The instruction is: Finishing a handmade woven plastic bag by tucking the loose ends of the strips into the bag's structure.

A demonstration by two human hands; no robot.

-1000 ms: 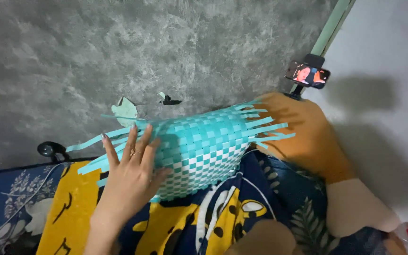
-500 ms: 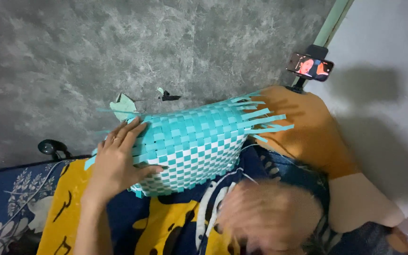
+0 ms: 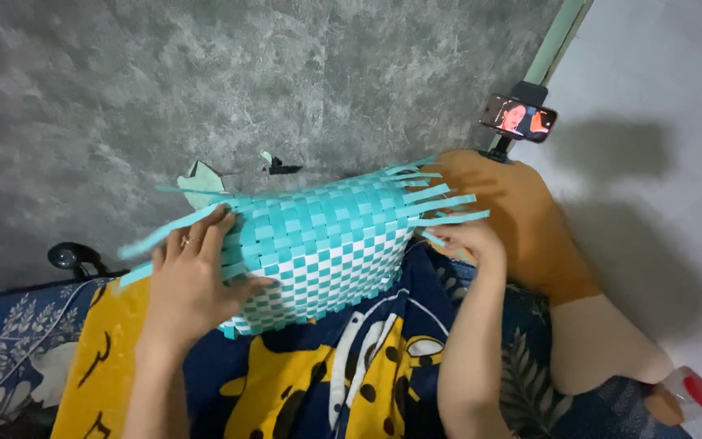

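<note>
**weave_newbie:** So where's everything sitting right now?

**strapcrafter:** Going left to right: the left hand [image 3: 192, 280] is spread flat on the left end of the half-woven basket [image 3: 318, 248], fingers open and pressing on the weave, thumb hooked along its near edge. Not pinching anything, just pinning it down. The basket itself rests on the person's lap, on the blue and yellow patterned cloth [image 3: 327, 374], teal and white checks on the near part, plain teal further up. Loose teal strips [image 3: 444, 203] stick out on both ends.

**weave_newbie:** And the right hand?

**strapcrafter:** The right hand [image 3: 461, 240] is at the right end, fingers curled in by the loose strip ends. I can't tell if it's actually gripping one, the fingertips are hidden behind the hand.

**weave_newbie:** Any tips for this bit?

**strapcrafter:** I'd say keep that left palm firm so the woven rows don't slide apart, and pull one strip at a time, snug and flat, no twisting.

**weave_newbie:** Anything in the basket? Other containers?

**strapcrafter:** You can't see inside the basket from here. Far right, near corner, there's a small bottle with a red cap [image 3: 692, 394]; contents can't be made out.
</note>
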